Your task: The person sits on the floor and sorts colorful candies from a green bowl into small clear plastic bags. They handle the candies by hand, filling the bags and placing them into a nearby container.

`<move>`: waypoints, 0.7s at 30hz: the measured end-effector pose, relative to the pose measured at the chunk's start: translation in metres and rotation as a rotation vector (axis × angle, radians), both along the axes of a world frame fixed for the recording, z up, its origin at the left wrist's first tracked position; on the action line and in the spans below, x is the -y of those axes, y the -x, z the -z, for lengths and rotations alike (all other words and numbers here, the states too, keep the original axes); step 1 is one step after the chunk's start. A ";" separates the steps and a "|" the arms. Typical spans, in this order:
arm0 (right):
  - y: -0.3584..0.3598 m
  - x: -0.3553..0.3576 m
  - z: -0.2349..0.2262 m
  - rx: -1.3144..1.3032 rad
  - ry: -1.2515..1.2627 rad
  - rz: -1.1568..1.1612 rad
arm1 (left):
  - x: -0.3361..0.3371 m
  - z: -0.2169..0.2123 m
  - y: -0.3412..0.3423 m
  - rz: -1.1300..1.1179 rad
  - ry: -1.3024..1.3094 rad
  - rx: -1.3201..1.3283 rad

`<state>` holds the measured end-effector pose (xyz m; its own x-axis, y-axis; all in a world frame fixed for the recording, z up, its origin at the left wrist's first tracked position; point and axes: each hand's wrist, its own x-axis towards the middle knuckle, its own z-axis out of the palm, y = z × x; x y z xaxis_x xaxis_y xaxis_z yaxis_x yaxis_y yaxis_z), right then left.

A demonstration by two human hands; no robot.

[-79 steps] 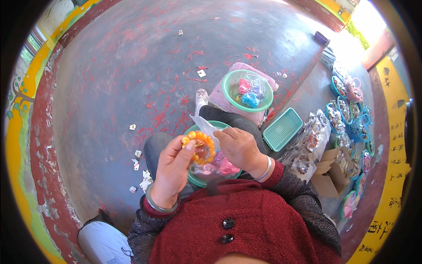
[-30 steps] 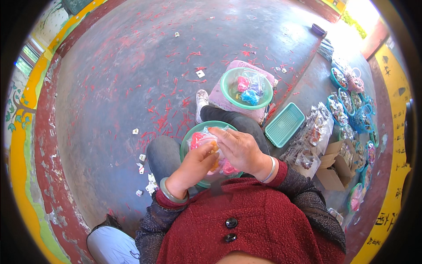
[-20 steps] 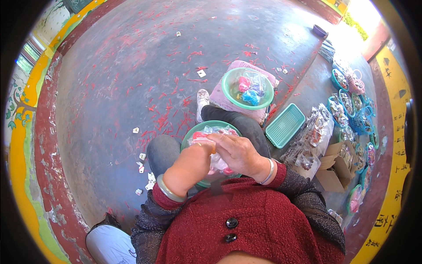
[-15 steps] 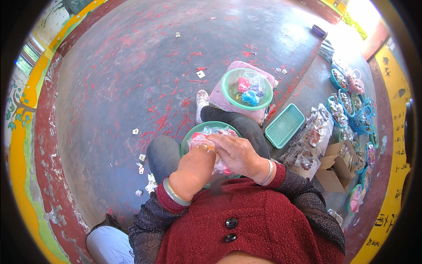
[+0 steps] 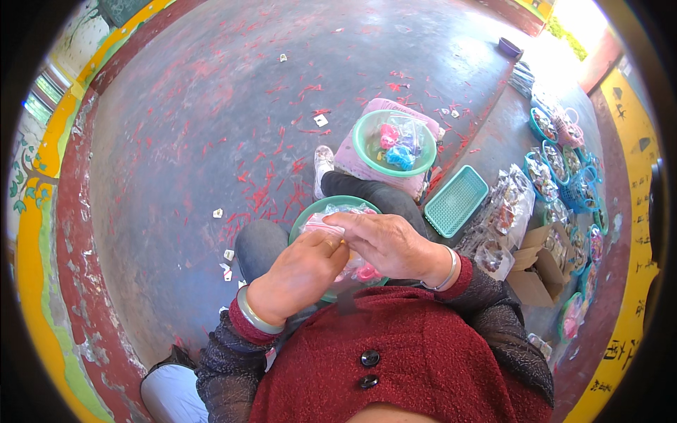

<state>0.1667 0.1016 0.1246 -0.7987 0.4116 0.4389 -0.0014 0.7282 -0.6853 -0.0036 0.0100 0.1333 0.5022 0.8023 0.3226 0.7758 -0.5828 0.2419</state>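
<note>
A small clear plastic bag (image 5: 319, 224) with a pink strip along its edge is pinched between my hands. My left hand (image 5: 300, 271) has its fingers curled on the near side of the bag. From the right, my right hand (image 5: 395, 247) reaches over with its fingers pressed together at the bag's edge; its thumb is mostly hidden. Both hands are above a green basin (image 5: 299, 220) on my lap. Clear bags and pink pieces (image 5: 367, 273) lie in the basin, partly covered by my hands. What is inside the pinched bag cannot be made out.
Ahead, another green basin (image 5: 361, 156) with colourful bagged pieces sits on a pink-covered stool (image 5: 345, 152). To its right are a green mesh basket (image 5: 455, 200), clear bags (image 5: 504, 211), an opened cardboard box (image 5: 534, 285) and several filled baskets (image 5: 582, 192). Red scraps litter the floor.
My left hand has rolled and its forearm shifted left and outward. My right hand has moved slightly right, and more of the pink pieces below now show. The bag stays between the hands.
</note>
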 end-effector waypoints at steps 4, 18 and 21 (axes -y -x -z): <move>-0.002 0.000 -0.008 0.097 0.040 -0.074 | 0.004 -0.004 0.003 -0.003 0.032 0.007; -0.005 -0.002 -0.008 0.147 0.138 -0.074 | 0.017 -0.004 0.002 -0.100 0.124 -0.100; -0.006 -0.002 -0.011 0.153 0.138 -0.072 | 0.017 -0.008 0.001 -0.124 0.134 -0.033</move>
<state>0.1725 0.1031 0.1351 -0.8812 0.3985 0.2541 0.0613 0.6294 -0.7747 -0.0042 -0.0074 0.1415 0.4055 0.8934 0.1935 0.8485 -0.4466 0.2839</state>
